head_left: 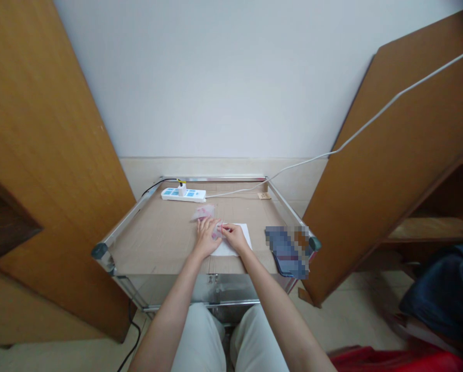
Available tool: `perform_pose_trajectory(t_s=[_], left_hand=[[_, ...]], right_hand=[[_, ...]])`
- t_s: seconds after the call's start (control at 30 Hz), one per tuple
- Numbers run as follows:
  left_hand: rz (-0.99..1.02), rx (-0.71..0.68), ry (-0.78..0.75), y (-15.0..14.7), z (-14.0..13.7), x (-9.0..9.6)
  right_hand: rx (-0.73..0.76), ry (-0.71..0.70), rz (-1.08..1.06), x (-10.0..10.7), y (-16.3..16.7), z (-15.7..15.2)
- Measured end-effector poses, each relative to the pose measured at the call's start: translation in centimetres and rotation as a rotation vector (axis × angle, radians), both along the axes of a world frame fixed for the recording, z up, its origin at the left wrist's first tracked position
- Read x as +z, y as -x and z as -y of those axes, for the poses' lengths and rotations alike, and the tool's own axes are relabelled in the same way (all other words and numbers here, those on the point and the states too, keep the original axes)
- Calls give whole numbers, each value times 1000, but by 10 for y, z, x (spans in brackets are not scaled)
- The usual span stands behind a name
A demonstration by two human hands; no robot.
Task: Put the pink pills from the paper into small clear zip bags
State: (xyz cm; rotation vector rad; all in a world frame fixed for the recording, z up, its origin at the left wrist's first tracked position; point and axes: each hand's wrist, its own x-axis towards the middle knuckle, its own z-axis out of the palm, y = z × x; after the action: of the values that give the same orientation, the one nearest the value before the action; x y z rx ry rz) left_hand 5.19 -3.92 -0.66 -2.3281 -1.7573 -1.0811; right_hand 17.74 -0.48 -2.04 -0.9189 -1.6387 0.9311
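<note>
two hands (206,242) on plastic (217,231), power strip (192,195), cable (337,151) behind

Clear pink-marked film (217,231): crumpled, just below frame centre, at white sheet's (224,248) left side. Sheet flat, partly covered.

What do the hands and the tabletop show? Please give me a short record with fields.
Left hand: spread over pink-marked plastic
Right hand: seems to pinch that plastic's edge
Near hands: white sheet, second plastic piece
Far side: power strip, white plug inserted
Right edge: dark blue item, details blurred
Surface: brown covering
</note>
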Motion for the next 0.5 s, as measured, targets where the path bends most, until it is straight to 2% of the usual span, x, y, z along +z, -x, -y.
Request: perform_pose_trajectory(t_s=[0.13,0.3,0.5], left_hand=[[-2,-12,8,0,-2,1],[-14,-120,47,7,-1,7],[-12,-134,118,16,0,11]], right_hand=[[11,14,-5,-2,0,-2],[0,36,-2,-2,0,-2],[-1,51,21,3,-1,1]])
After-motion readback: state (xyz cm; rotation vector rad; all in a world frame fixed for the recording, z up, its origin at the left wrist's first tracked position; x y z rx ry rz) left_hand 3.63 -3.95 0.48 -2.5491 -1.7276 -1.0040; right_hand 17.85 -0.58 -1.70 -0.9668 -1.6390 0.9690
